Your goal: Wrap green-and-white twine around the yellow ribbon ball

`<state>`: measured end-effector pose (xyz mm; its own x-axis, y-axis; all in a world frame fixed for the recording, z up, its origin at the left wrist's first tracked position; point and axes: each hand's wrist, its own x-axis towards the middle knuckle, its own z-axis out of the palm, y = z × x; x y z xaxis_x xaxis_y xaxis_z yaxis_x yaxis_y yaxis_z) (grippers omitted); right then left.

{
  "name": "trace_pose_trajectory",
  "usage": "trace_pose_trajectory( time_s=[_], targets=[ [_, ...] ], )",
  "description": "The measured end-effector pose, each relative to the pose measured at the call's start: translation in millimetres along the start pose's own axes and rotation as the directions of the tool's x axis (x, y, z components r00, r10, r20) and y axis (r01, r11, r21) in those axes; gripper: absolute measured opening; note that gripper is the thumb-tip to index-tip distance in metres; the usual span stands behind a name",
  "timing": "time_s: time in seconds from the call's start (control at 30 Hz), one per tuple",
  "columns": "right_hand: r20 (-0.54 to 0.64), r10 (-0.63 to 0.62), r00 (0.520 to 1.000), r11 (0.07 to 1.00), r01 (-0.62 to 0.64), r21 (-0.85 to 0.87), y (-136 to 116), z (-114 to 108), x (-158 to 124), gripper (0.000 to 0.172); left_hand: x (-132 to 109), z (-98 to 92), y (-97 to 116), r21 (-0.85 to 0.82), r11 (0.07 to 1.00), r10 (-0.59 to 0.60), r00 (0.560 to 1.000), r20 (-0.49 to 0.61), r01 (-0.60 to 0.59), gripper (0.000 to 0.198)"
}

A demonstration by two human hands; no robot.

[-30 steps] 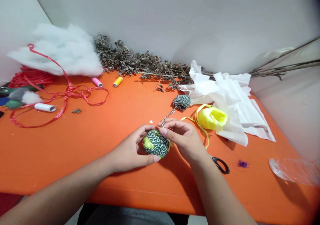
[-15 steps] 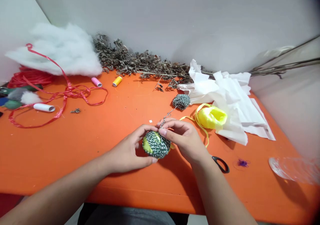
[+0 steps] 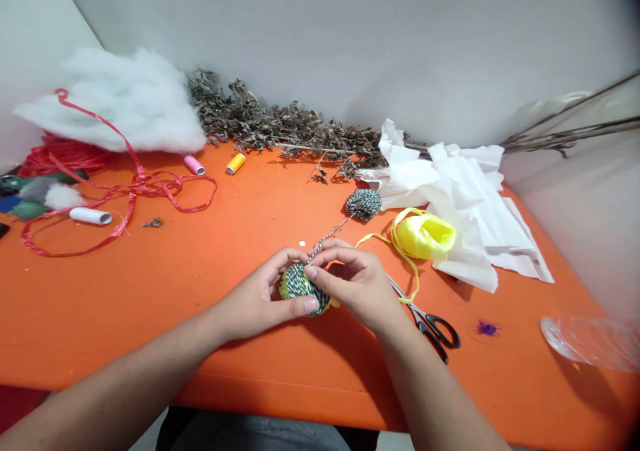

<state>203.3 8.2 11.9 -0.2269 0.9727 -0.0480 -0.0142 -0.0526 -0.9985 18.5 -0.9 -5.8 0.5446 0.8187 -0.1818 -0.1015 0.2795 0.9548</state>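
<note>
Head view. Wound ball (image 3: 296, 283), dark-and-white over yellow-green, sits low centre at the near part of the tabletop (image 3: 150, 291); contact beneath it hidden. Left hand (image 3: 253, 297): fingers curled round the ball, thumb across its front. Right hand (image 3: 365, 283): thumb and forefinger appear pinched on the cord (image 3: 330, 235) at the ball's top. Cord runs to the skein (image 3: 363, 204), beside white paper (image 3: 470, 197).

Judged step: winding. Apply light, even tension; rotate ball with left, laying turns over yellow-green gaps. Smooth kinks first. Risk: snagging yellow ribbon (image 3: 413, 269) or scissors (image 3: 424, 316) by the right wrist.
</note>
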Motion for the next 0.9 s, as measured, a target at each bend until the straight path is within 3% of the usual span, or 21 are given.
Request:
trace_pose_trajectory(
  time_s=[0.23,0.4,0.6,0.9],
  targets=[
    [0.006,0.029,1.000,0.998,-0.030,0.058,0.6,-1.4,1.1,0.017,-3.2,-2.4,-1.1,0.010,1.000,-0.027,1.000,-0.013,0.027,0.054],
    [0.005,0.056,0.998,0.991,-0.056,0.118,0.8,-1.3,1.1,0.016,-2.9,-2.1,-0.6,-0.029,0.999,-0.021,1.000,-0.001,0.021,0.052],
    [-0.015,0.146,0.989,0.983,-0.144,0.110,0.4,0.5,1.6,0.023,-4.7,0.2,-0.4,0.081,0.996,0.031,0.999,-0.007,-0.030,0.051],
    [-0.014,0.115,0.993,0.988,-0.112,0.110,-1.0,-2.9,1.5,0.021,-4.4,-2.3,-3.3,0.045,0.998,0.043,0.999,0.026,-0.044,0.051]
  ],
)
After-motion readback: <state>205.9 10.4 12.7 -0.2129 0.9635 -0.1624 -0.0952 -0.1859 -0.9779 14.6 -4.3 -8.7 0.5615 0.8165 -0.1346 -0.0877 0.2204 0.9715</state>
